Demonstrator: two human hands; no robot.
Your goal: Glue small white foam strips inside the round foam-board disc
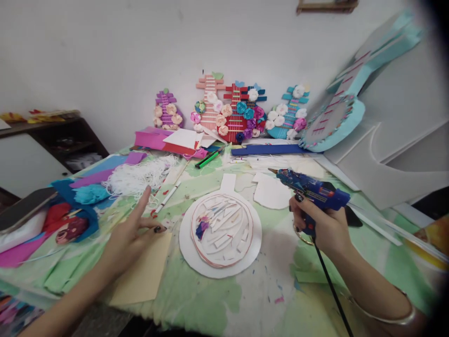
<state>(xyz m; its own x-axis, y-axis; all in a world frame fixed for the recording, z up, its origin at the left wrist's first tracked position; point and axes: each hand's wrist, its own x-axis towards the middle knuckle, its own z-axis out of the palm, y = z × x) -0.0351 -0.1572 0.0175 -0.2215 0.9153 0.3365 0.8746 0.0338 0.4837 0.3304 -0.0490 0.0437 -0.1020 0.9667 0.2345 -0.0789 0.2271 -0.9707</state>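
Observation:
My right hand point(326, 227) grips a blue hot glue gun point(317, 191) by its handle, with the nozzle pointing left and a black cord hanging below. My left hand point(124, 243) is raised over a sheet of cream paper point(149, 274); its index finger points out and I see nothing held. Between my hands lies a white round cutout with a short neck point(254, 238), shaped like a guitar body. A reddish cord circles its face, and paper scraps with a small purple and blue bit lie inside. Beyond it rests a smaller white cutout point(271, 192).
Several paper guitars with flowers, one of them red point(236, 114), lean along the wall. A large turquoise guitar point(345, 110) stands at right beside grey-white boards. White yarn point(135, 178), a marker point(167, 197), a green cutter point(209, 159) and coloured crepe paper point(91, 193) lie about.

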